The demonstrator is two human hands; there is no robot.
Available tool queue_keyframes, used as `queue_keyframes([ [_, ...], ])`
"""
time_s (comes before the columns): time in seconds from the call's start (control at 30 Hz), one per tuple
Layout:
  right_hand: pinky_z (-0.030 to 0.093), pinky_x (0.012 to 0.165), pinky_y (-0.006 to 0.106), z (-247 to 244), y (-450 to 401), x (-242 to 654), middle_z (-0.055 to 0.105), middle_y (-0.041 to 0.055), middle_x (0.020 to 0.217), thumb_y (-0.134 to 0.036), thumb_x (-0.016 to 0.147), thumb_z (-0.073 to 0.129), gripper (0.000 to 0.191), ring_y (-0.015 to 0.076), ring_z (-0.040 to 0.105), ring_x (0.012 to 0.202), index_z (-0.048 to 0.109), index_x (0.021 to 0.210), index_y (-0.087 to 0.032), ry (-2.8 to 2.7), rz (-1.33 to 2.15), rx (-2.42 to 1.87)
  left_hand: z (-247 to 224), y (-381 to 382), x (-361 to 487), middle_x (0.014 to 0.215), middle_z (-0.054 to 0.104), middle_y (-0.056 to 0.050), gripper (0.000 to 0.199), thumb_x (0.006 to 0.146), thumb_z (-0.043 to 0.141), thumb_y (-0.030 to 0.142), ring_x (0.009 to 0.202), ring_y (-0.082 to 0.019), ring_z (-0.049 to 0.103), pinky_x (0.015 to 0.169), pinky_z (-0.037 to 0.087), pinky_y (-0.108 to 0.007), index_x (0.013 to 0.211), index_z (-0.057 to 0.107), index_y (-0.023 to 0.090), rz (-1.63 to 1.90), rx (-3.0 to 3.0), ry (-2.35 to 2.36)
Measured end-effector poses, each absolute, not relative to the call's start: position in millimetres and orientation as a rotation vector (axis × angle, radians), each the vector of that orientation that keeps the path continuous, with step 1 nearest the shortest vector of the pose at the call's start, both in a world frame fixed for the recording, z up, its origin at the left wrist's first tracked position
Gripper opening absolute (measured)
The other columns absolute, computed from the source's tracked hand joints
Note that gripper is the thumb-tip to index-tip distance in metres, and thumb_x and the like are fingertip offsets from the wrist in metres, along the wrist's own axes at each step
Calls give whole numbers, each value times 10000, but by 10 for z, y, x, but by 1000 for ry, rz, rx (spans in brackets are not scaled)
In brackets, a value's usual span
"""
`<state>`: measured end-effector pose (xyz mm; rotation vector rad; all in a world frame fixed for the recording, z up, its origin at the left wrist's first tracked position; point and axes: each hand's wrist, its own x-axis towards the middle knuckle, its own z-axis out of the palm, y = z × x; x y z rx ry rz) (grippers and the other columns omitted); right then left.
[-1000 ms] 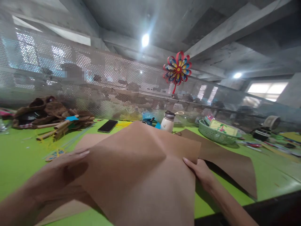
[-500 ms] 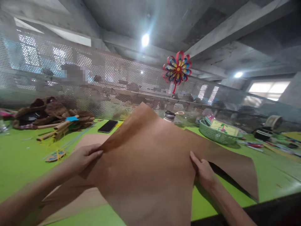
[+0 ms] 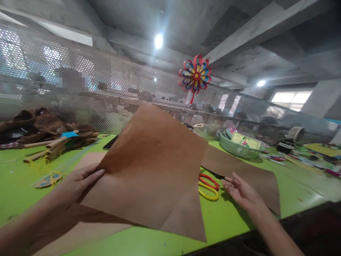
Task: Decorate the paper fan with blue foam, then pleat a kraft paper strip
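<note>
My left hand (image 3: 86, 179) pinches the left edge of a large brown paper sheet (image 3: 151, 167), which is raised off the green table (image 3: 149, 243) with its top corner up. To the right of the sheet is my right hand (image 3: 239, 188), palm turned up and fingers apart, holding nothing. Scissors with red and yellow handles (image 3: 209, 186) lie on the table between the sheet and my right hand; their blades are hidden. Another brown paper piece (image 3: 247, 172) curves behind my right hand. Lighter paper (image 3: 77, 240) lies beneath my left forearm.
At the left are brown cloth and rolled paper (image 3: 57, 142) with a blue star, and a small decorated piece (image 3: 49, 180). A dark phone (image 3: 110, 142) is partly covered. A green basket (image 3: 239, 147) stands at the back right, near pens (image 3: 275, 158). A colourful pinwheel (image 3: 196, 75) hangs ahead.
My right hand has let go of the brown sheet and opened. The sheet has shifted left with my left hand, and its lower edge has lifted. The scissors have come into view.
</note>
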<state>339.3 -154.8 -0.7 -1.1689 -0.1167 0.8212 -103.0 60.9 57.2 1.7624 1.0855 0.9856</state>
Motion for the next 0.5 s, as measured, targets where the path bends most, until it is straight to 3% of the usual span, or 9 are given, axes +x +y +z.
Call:
queue_keyframes([
  [0.2, 542, 516, 204, -85, -1507, 3559, 671, 65, 691, -240, 908, 522, 126, 139, 662, 580, 538, 801, -176, -100, 613, -1174, 536, 649, -1113, 1254, 612, -6, 606, 678, 658, 568, 1163, -286, 540, 1030, 397, -390, 1180, 603, 234, 863, 1605, 1012],
  [0.33, 503, 508, 197, -27, -1388, 3723, 649, 6, 700, -331, 900, 546, 179, 101, 611, 535, 556, 839, -163, -70, 417, -1250, 532, 701, -1138, 1326, 552, 10, 644, 663, 673, 577, 1284, -269, 420, 1083, 329, -356, 1203, 591, 236, 867, 1619, 1040],
  [0.4, 523, 579, 249, 53, -1341, 3816, 651, 28, 836, -347, 902, 548, 220, 117, 621, 636, 585, 944, -134, -39, 366, -1321, 555, 723, -1140, 1339, 540, 20, 654, 651, 688, 575, 1299, -253, 402, 1079, 332, -330, 1209, 588, 248, 869, 1632, 1049],
  [0.5, 531, 760, 378, 203, -1297, 3942, 598, 74, 1107, -316, 914, 542, 286, 187, 616, 903, 557, 1144, -147, -41, 363, -1412, 658, 719, -1106, 1246, 618, -6, 726, 597, 731, 560, 1158, -270, 551, 932, 495, -354, 1235, 566, 253, 866, 1505, 1095],
])
